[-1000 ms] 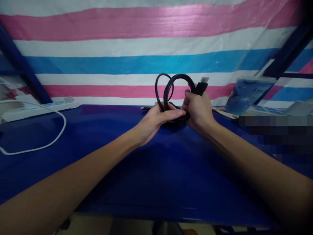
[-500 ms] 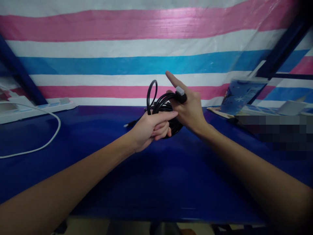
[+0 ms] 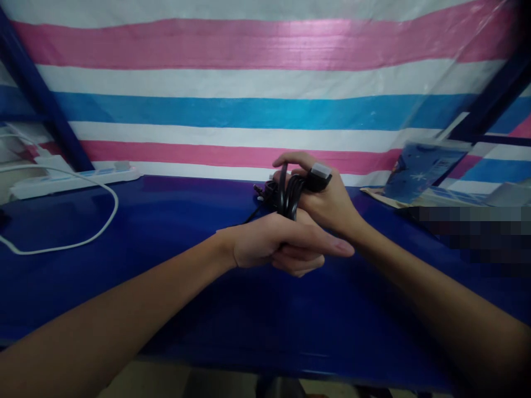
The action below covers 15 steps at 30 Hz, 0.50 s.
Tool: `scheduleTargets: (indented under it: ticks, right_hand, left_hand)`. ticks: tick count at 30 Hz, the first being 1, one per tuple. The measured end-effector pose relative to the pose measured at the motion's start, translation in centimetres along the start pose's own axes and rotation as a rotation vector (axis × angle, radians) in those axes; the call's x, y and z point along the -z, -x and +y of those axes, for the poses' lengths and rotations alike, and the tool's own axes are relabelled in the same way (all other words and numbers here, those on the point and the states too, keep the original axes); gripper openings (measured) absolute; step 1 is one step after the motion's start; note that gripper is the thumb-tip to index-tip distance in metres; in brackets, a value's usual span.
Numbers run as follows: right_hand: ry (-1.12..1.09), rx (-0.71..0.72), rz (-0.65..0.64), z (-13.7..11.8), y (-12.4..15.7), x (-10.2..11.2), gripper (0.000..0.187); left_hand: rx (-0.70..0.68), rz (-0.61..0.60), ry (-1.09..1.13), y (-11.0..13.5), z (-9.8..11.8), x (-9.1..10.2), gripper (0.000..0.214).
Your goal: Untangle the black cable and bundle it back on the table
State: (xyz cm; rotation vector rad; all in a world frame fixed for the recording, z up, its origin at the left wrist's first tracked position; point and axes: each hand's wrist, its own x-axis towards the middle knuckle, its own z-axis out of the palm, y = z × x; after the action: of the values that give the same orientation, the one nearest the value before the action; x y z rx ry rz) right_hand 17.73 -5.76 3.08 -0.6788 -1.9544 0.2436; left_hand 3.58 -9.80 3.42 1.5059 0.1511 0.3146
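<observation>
A coiled black cable with a grey-tipped plug is held above the blue table. My right hand is closed round the coil, the plug sticking out over its knuckles and its forefinger hooked over the top. My left hand sits just below and in front, gripping the lower part of the coil with the forefinger stretched out to the right. A thin loose end of the cable trails left to the table behind my left hand.
A white power strip with a white cord looping over the table lies at the far left. A blue printed card leans at the back right. A striped pink, white and blue sheet hangs behind.
The big loops have been pulled down into a tight bundle. My left hand moved nearer and lower, and my right forefinger, pointing up before, now curls over the coil.
</observation>
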Motion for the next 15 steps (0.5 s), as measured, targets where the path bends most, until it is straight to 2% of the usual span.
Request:
scheduleTargets:
  ticks: [2, 3, 5, 6, 8, 11, 13, 15]
  right_hand:
    - [0.117, 0.038, 0.146, 0.2, -0.1, -0.2, 0.012]
    - [0.209, 0.061, 0.21, 0.2, -0.2, -0.2, 0.01]
    - [0.362, 0.119, 0.287, 0.1, -0.4, -0.1, 0.02]
    - [0.361, 0.13, 0.273, -0.1, -0.4, 0.0, 0.025]
    - [0.199, 0.066, 0.162, -0.3, -0.6, 0.2, 0.029]
    - [-0.083, -0.083, 0.006, -0.5, -0.7, 0.4, 0.018]
    - [-0.117, -0.099, 0.003, -0.4, -0.8, 0.6, 0.007]
    - [-0.129, -0.132, -0.008, -0.4, -0.9, 0.8, 0.022]
  left_hand:
    - [-0.019, 0.097, -0.012, 0.0, 0.1, 0.0, 0.054]
    - [-0.029, 0.146, -0.052, 0.0, 0.1, 0.0, 0.054]
    - [-0.056, 0.213, -0.147, -0.1, 0.0, 0.0, 0.053]
    - [-0.074, 0.23, -0.189, -0.1, 0.0, -0.1, 0.053]
    - [-0.104, 0.264, -0.253, -0.2, -0.2, -0.2, 0.052]
    - [-0.164, 0.365, -0.236, -0.6, -0.6, -0.2, 0.051]
    - [-0.225, 0.456, -0.152, -0.8, -0.8, -0.1, 0.052]
    - [-0.275, 0.523, -0.102, -0.9, -0.9, 0.3, 0.052]
